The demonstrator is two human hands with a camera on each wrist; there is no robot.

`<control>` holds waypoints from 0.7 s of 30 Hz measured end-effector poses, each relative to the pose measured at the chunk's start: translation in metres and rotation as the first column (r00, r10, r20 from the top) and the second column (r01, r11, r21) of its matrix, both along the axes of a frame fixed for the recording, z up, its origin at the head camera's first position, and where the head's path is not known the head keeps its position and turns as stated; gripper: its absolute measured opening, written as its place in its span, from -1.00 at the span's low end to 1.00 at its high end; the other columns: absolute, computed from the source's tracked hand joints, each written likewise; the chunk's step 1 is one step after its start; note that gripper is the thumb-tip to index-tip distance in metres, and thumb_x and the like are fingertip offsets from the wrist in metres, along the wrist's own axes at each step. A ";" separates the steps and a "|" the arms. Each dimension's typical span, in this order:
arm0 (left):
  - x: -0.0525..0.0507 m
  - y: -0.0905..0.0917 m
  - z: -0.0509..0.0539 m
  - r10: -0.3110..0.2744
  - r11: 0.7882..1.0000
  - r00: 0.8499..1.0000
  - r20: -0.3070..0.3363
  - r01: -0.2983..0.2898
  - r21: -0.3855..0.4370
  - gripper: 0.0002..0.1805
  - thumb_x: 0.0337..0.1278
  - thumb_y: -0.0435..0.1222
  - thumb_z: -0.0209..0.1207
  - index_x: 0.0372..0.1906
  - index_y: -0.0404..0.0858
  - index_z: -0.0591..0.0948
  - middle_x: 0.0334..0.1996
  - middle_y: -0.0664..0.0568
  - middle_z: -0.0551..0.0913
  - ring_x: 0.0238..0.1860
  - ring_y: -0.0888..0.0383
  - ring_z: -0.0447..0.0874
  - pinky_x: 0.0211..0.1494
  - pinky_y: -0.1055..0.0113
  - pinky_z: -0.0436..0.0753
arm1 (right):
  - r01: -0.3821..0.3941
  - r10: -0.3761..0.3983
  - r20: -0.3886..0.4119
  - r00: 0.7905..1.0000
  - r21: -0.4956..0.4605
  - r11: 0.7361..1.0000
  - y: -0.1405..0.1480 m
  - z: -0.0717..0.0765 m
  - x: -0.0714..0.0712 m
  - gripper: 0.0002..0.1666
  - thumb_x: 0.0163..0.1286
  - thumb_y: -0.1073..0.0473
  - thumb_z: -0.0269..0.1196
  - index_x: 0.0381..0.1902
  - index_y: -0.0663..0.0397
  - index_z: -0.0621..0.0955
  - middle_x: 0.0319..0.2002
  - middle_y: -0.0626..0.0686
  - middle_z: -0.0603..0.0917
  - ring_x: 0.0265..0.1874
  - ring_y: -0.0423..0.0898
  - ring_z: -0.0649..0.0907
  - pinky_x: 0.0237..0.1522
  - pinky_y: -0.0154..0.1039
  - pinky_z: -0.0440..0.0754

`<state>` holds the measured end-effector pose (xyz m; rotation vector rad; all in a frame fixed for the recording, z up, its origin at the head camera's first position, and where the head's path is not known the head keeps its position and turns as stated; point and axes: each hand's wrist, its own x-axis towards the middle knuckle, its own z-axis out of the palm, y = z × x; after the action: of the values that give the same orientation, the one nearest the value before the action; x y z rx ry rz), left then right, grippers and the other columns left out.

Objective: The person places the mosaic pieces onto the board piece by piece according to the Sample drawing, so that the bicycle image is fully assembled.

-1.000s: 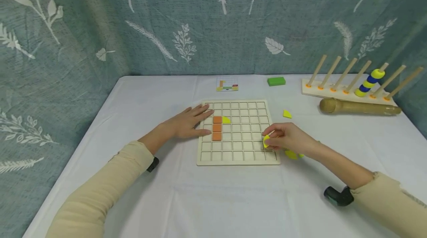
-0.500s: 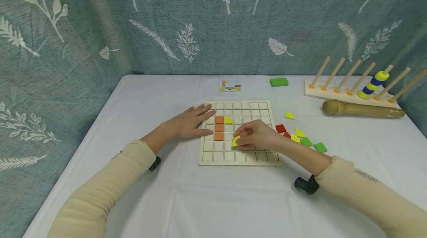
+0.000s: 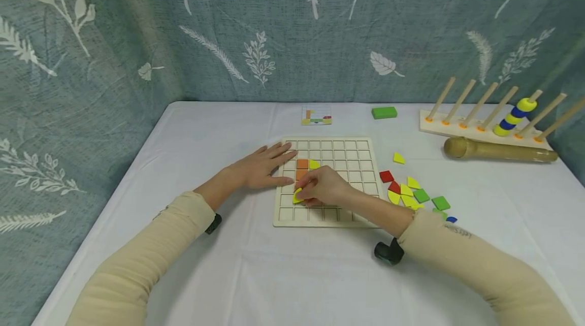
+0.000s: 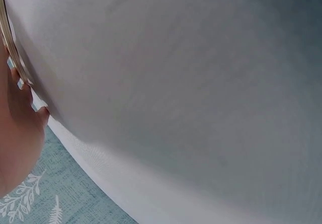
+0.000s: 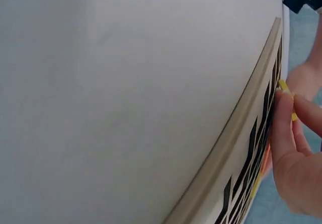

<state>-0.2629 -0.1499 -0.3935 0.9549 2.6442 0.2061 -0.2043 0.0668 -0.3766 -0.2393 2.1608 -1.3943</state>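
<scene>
A wooden grid board (image 3: 338,218) lies flat on the white cloth. Orange squares (image 3: 302,164) stand in a column at its left, with a yellow quarter piece (image 3: 314,164) beside the top one. My right hand (image 3: 326,186) pinches another yellow piece (image 3: 297,196) over the cells below the orange column, partly covering the lower squares. In the right wrist view this yellow piece (image 5: 284,86) sits tilted between thumb and fingers, close to the board (image 5: 241,118). My left hand (image 3: 262,168) rests with spread fingers on the board's left edge; the left wrist view shows part of that hand (image 4: 20,133).
Right of the board lie loose red (image 3: 386,176), yellow (image 3: 413,183), green (image 3: 441,202) and blue (image 3: 451,219) pieces. Behind are a pattern card (image 3: 316,116), a green block (image 3: 384,112), a peg rack (image 3: 484,132) with rings and a wooden stick (image 3: 502,151).
My right hand has moved left across the board with the yellow piece, from its right edge to below the orange column. My left hand has stayed on the board's edge.
</scene>
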 end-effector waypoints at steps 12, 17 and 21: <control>0.000 0.002 0.000 -0.011 1.000 1.000 -0.006 0.011 -0.004 -0.16 0.32 0.24 -0.14 0.54 -0.02 -0.08 0.51 0.02 -0.20 0.48 0.04 -0.35 0.44 -0.02 -0.17 | -0.018 0.035 -0.151 0.988 0.114 0.993 -0.013 -0.002 0.005 -0.85 0.19 0.26 0.39 -0.29 0.20 0.68 -0.55 -0.01 0.68 -0.58 -0.18 0.66 -0.48 -0.35 0.62; 0.001 0.002 0.001 -0.005 1.000 1.000 -0.010 0.004 -0.012 -0.14 0.30 0.27 -0.16 0.54 -0.02 -0.09 0.51 0.03 -0.21 0.48 0.04 -0.36 0.44 -0.01 -0.17 | -0.056 0.101 -0.223 0.969 0.197 0.979 -0.012 0.002 0.008 -0.89 0.29 0.26 0.31 -0.25 0.17 0.70 -0.45 -0.05 0.68 -0.50 -0.20 0.61 -0.45 -0.37 0.58; 0.001 0.002 0.001 -0.001 1.000 1.000 -0.007 0.001 -0.014 -0.14 0.30 0.27 -0.16 0.54 -0.02 -0.10 0.51 0.03 -0.22 0.48 0.04 -0.36 0.44 -0.02 -0.17 | -0.072 0.136 -0.267 0.954 0.234 0.970 -0.013 0.003 0.011 -0.87 0.34 0.26 0.26 -0.21 0.16 0.71 -0.40 -0.08 0.67 -0.46 -0.20 0.58 -0.44 -0.37 0.55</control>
<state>-0.2617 -0.1479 -0.3922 0.9543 2.6482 0.1838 -0.1932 0.0538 -0.3733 -0.4851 2.4737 -1.1011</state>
